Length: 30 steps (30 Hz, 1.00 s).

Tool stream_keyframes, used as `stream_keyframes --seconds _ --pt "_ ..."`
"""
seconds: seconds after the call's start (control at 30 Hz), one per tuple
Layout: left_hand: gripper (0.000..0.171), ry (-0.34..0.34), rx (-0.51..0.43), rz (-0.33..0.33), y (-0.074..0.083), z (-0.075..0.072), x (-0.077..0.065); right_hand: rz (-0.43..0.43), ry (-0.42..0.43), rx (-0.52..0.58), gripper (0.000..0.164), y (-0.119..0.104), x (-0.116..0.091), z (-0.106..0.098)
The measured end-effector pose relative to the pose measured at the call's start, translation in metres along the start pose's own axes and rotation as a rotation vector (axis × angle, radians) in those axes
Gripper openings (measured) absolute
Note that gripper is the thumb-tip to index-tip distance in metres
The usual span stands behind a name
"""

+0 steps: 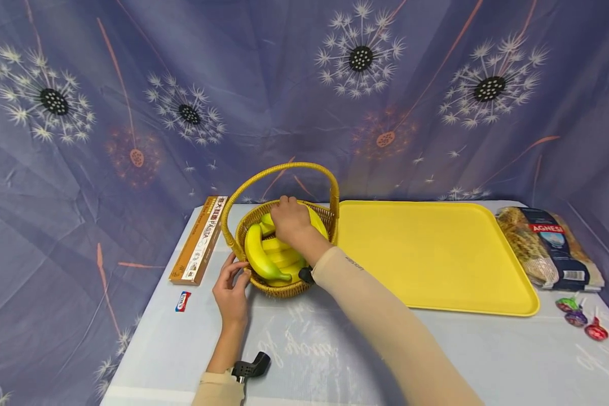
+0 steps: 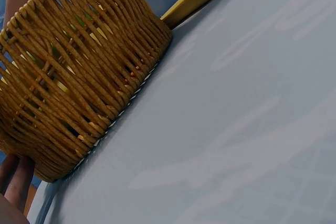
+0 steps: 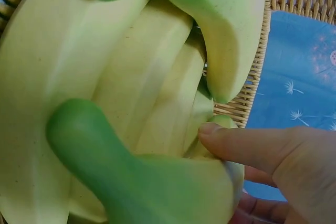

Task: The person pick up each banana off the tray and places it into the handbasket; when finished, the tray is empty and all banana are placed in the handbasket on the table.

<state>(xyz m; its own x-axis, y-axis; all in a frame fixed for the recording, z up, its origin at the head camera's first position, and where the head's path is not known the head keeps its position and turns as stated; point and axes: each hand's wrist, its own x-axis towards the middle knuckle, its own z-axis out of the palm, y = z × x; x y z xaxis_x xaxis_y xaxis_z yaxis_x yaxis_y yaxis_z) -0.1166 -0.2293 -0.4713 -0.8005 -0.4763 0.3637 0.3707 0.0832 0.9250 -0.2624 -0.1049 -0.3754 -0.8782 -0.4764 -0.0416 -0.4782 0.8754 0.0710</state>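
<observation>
A yellow-brown wicker basket (image 1: 290,291) with a tall arched handle (image 1: 284,166) stands on the table, filled with several bananas (image 1: 260,255). My right hand (image 1: 291,221) reaches into it from above. In the right wrist view, the thumb lies on one end of a green-tipped banana (image 3: 173,187), and the other fingers are behind it, partly hidden; the hand pinches that banana. My left hand (image 1: 232,290) holds the basket's near left side, thumb by the rim. In the left wrist view, its fingers (image 2: 20,182) touch the woven wall low down.
A yellow tray (image 1: 426,259) lies right of the basket. Beyond it are a pasta bag (image 1: 548,248) and several wrapped lollipops (image 1: 576,318). Left of the basket lie a long pasta box (image 1: 199,241) and a small red-blue packet (image 1: 182,301). A patterned curtain (image 1: 264,101) hangs behind.
</observation>
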Motion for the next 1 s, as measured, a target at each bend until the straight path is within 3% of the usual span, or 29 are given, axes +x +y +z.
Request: stream_keyframes --seconds 0.3,0.6,0.73,0.87,0.93,1.0 --pt "0.016 -0.006 -0.005 -0.031 0.001 0.004 0.002 -0.025 -0.006 0.015 0.045 0.005 -0.001 -0.001" --pt "0.016 -0.003 -0.029 -0.036 0.000 0.008 0.003 -0.062 -0.036 0.025 0.057 0.012 -0.007 -0.006" --pt "0.015 0.047 0.040 0.031 0.002 0.010 0.001 -0.114 0.008 0.046 0.057 0.024 -0.019 -0.012" --pt "0.015 0.151 0.116 0.136 0.012 0.012 -0.005 -0.162 0.074 0.074 0.054 0.039 -0.039 -0.015" --pt "0.015 0.158 0.132 0.197 0.020 0.013 -0.008 -0.177 0.106 0.102 0.052 0.047 -0.052 -0.015" --pt "0.015 0.123 0.139 0.277 0.029 0.015 -0.009 -0.185 0.149 0.135 0.051 0.055 -0.068 -0.012"
